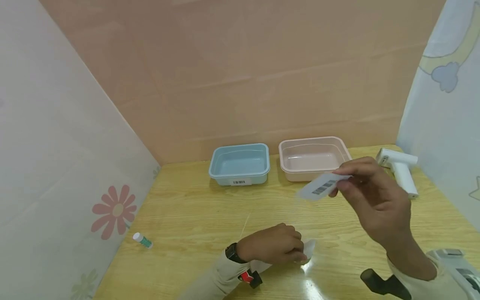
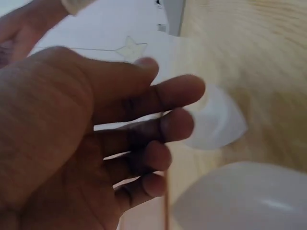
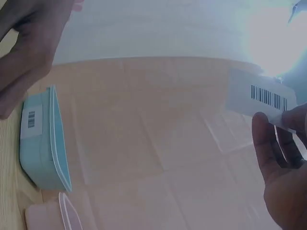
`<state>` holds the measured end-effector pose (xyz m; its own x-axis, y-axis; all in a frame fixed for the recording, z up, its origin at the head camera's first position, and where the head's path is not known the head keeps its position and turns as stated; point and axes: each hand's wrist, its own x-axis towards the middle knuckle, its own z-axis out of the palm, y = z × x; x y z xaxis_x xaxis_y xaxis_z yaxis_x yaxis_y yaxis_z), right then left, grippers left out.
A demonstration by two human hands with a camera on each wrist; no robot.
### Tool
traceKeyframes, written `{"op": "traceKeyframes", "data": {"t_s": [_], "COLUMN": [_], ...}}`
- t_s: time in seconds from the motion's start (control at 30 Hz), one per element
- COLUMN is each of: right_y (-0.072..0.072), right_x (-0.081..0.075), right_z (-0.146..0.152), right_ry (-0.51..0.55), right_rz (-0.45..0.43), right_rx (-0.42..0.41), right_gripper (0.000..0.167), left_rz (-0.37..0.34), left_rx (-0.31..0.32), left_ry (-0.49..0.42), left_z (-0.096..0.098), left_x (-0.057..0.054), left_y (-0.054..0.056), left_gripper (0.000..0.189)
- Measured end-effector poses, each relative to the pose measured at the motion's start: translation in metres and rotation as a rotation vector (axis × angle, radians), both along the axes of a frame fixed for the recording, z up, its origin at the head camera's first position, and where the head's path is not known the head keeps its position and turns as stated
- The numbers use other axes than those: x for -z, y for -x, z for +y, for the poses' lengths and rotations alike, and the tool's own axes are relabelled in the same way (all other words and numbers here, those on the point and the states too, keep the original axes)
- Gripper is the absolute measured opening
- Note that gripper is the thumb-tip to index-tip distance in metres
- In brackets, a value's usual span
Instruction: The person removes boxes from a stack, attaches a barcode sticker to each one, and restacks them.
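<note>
My right hand (image 1: 378, 202) is raised above the table and pinches a white barcode label (image 1: 318, 187) by one end between thumb and fingers. Its printed bars (image 3: 268, 97) show clearly in the right wrist view. Low over the table, my left hand (image 1: 275, 246) has loosely bent fingers, with nothing between them in the left wrist view. Thin white translucent paper (image 1: 309, 246) lies beside and under that hand. Toward the back stands a light blue basin (image 1: 258, 179) bearing a barcode label (image 1: 240, 181) on its front wall. A pink basin (image 1: 300, 176) stands to its right.
At the back right lies a white handheld device (image 1: 403, 173) with a barrel and handle. A small white-capped green tube (image 1: 142, 240) lies at the left. Part of a grey-white machine (image 1: 455, 264) shows at the lower right. Cloth-covered walls (image 1: 262, 83) enclose the wooden table (image 1: 187, 216).
</note>
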<state>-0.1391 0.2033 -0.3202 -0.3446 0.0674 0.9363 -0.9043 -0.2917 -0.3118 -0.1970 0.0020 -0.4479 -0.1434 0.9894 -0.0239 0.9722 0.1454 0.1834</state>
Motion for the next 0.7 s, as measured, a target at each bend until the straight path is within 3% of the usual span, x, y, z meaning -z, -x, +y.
{"op": "traceKeyframes", "data": {"t_s": [0.1,0.17,0.3,0.43,0.57,0.7], "right_y": [0.01,0.014,0.023,0.036,0.052,0.067], "right_x": [0.005,0.011,0.026,0.042,0.064,0.09], "right_z": [0.019,0.031,0.05,0.064,0.078,0.09], "right_ry": [0.056,0.081,0.091,0.063,-0.034,-0.171], "right_rz": [-0.101,-0.186,-0.385,-0.559,-0.68,-0.799], "right_rx": [-0.036,-0.014,0.089,0.158,0.216,0.244], "right_gripper": [0.016,0.015,0.017,0.019,0.021,0.021], "left_rz": [-0.054,-0.047,0.015,0.077,0.122,0.103], "left_rx": [0.028,-0.002,-0.2,-0.443,-0.606,-0.695], "left_ry": [-0.025,-0.072,-0.216,-0.343,-0.326,-0.261], "left_z": [-0.002,-0.003,-0.005,-0.003,0.004,0.012], "left_x": [-0.011,-0.02,-0.036,-0.048,-0.051,-0.045], "left_y": [0.005,0.012,0.032,0.061,0.086,0.105], "left_gripper": [0.026,0.025,0.022,0.051,0.09,0.113]}}
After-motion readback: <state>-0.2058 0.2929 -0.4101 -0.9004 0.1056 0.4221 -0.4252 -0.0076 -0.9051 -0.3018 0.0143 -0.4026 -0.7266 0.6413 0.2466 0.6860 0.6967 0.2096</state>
